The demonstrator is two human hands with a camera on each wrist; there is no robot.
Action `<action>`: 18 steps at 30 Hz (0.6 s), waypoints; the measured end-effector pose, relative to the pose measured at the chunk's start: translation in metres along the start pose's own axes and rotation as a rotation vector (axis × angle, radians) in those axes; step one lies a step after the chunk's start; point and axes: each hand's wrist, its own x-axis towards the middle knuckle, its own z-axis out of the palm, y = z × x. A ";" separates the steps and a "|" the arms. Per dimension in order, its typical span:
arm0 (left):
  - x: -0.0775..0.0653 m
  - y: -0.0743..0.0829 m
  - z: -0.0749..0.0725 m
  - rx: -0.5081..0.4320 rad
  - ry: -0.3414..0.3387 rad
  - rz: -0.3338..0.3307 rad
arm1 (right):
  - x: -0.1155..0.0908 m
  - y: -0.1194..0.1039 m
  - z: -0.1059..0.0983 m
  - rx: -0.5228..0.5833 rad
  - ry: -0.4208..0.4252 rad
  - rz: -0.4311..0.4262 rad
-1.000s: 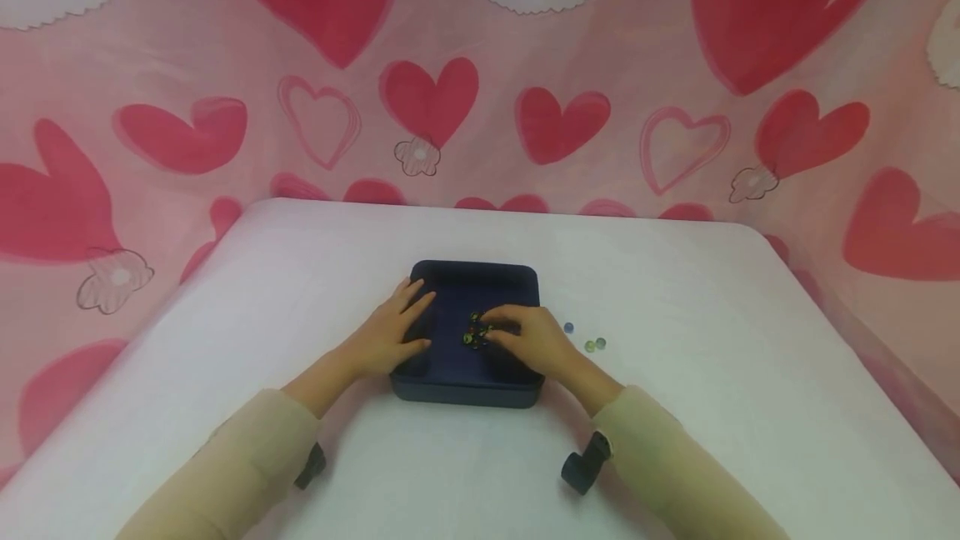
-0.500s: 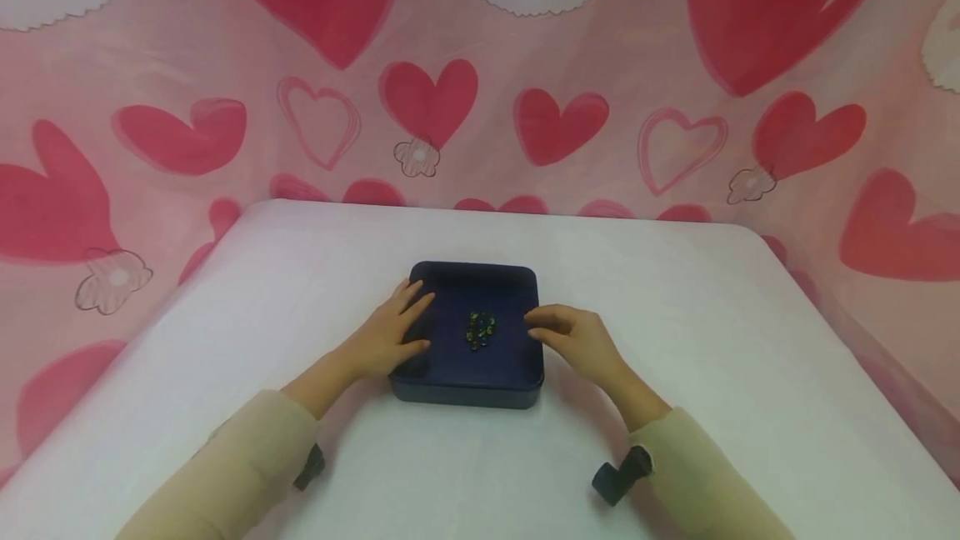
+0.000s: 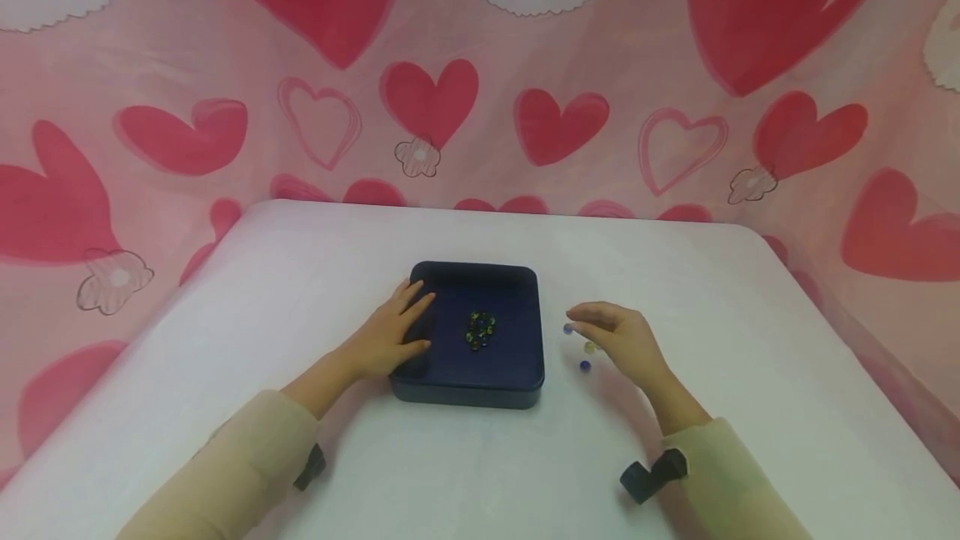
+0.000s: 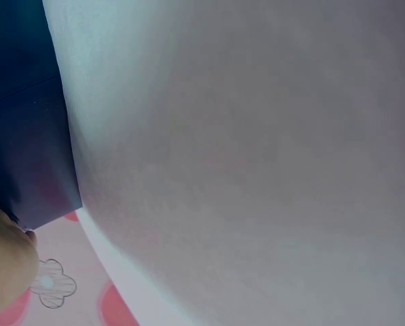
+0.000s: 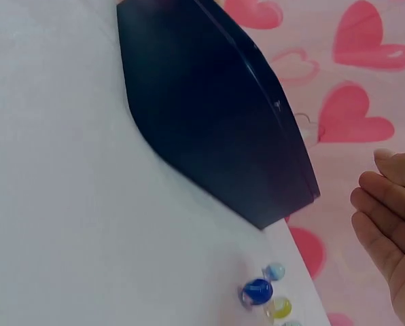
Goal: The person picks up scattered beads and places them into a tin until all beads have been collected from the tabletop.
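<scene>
In the head view, my left hand (image 3: 386, 333) rests on the left rim of a dark blue rectangular tin (image 3: 510, 365), fingers spread. A small cluster of dark and greenish marbles (image 3: 480, 330) lies on the tin's floor. My right hand (image 3: 622, 342) hovers to the right of the tin with loosely bent fingers and nothing held. Near its fingertips on the table are a light blue marble (image 5: 275, 271), a yellow marble (image 5: 280, 308) and a dark blue marble (image 5: 257, 291). Another pale marble (image 5: 291, 324) is cut off at the right wrist view's lower edge.
A white cloth (image 3: 330, 273) covers the table. Behind it hangs a pink curtain (image 3: 480, 165) with red hearts. Black wrist devices (image 3: 652, 476) sit at both sleeve cuffs.
My right hand has moved right, from over the marbles inside the tin, past its right rim, to the loose marbles on the table. The left hand has stayed put.
</scene>
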 end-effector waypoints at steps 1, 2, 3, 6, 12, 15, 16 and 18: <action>0.000 0.000 0.000 -0.001 0.000 0.000 | 0.000 0.002 -0.002 -0.005 0.004 -0.003; 0.000 0.000 0.000 -0.001 0.001 0.001 | -0.001 0.005 -0.003 -0.003 0.010 -0.001; 0.000 0.000 0.000 -0.001 0.002 0.003 | -0.001 0.007 -0.004 -0.010 0.012 -0.002; 0.001 -0.001 0.000 -0.006 0.003 0.008 | -0.002 0.013 -0.009 -0.026 0.005 0.025; 0.001 0.000 0.000 -0.005 0.003 0.009 | -0.003 0.025 -0.017 -0.049 -0.012 0.091; 0.000 0.000 0.000 -0.005 0.002 0.003 | -0.002 0.033 -0.019 -0.054 -0.007 0.096; 0.000 0.000 0.000 -0.004 0.002 0.003 | -0.002 0.035 -0.019 -0.060 -0.007 0.101; 0.000 -0.001 0.001 -0.005 0.001 0.000 | -0.001 0.039 -0.020 -0.061 -0.007 0.108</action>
